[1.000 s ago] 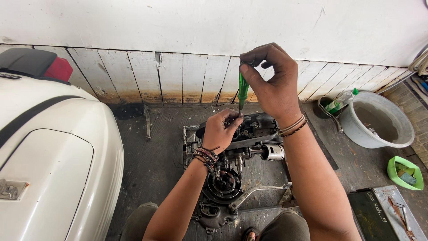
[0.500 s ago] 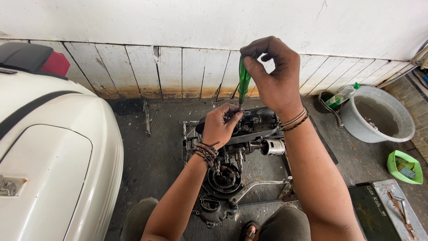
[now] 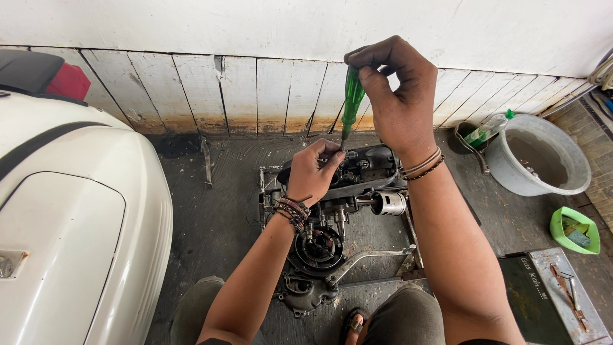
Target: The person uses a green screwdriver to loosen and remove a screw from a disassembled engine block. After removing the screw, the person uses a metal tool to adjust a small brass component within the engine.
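fingers (image 3: pixel 377 61) of the right hand (image 3: pixel 399 102) are clenched around the top of a green screwdriver (image 3: pixel 350 102), which stands nearly upright. below them, the left hand (image 3: pixel 313 172) pinches the lower shaft of the screwdriver with its fingertips, just above a dark engine (image 3: pixel 338 217) lying on the floor. right of the fingers stands a grey bucket (image 3: pixel 543 160) with a green bottle (image 3: pixel 488 129) beside it. far left of the fingers is a white scooter (image 3: pixel 70 223).
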